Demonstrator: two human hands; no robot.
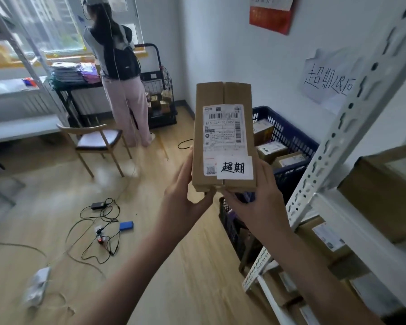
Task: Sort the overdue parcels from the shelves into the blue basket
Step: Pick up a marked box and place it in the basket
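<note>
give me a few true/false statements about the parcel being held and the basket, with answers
1. Both hands hold the cardboard parcel at its lower end. True: left hand, right hand.
2. The parcel bears a white handwritten sticker. True.
3. The blue basket holds no parcels. False: several boxes lie in it.
4. The basket sits on the wooden chair. False: it stands by the wall, beside the white shelving.
5. The parcel lies inside the basket. False: it is held up in front of it.

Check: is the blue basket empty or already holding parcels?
Holding parcels: the blue basket shows at least three cardboard boxes inside, beside the shelf.
</note>
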